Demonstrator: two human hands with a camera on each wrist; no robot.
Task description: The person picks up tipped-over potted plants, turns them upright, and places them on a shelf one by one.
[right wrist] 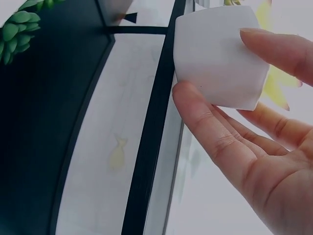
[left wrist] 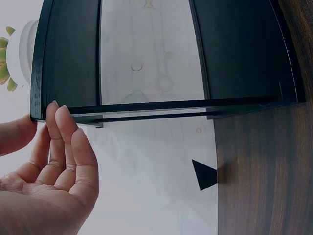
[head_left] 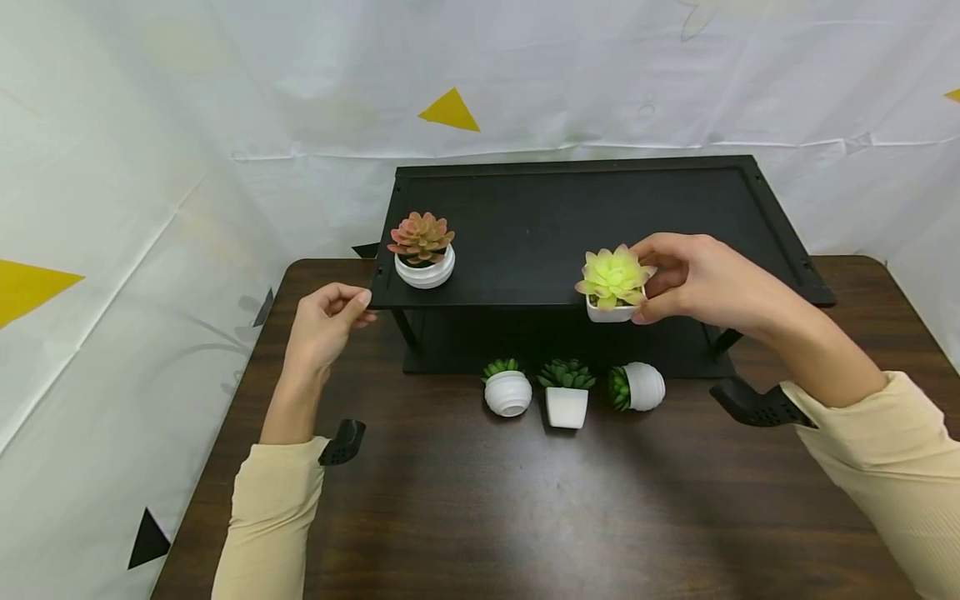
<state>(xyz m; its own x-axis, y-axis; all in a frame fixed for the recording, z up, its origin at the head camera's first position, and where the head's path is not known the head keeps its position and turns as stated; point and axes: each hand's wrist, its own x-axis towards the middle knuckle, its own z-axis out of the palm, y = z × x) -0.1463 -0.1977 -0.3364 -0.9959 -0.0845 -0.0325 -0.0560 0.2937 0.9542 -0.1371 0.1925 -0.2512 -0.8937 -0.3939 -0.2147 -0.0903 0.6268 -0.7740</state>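
Observation:
My right hand [head_left: 693,279] grips a yellow-green potted succulent [head_left: 613,277] by its white square pot [right wrist: 220,56], at the front edge of the black two-tier shelf [head_left: 555,225]. With thumb above and fingertips below, my left hand [head_left: 326,321] pinches the front left corner of the shelf's upper board [left wrist: 39,63]. Close to that corner, a reddish succulent [head_left: 422,250] in a round white pot stands upright on the upper board.
In front of the lower board lie a succulent in a round white pot [head_left: 508,393], one in a square white pot [head_left: 566,407] and another round-potted one [head_left: 645,386] on its side. The shelf stands on a dark wooden table [head_left: 480,517], with white sheeting [head_left: 337,75] behind.

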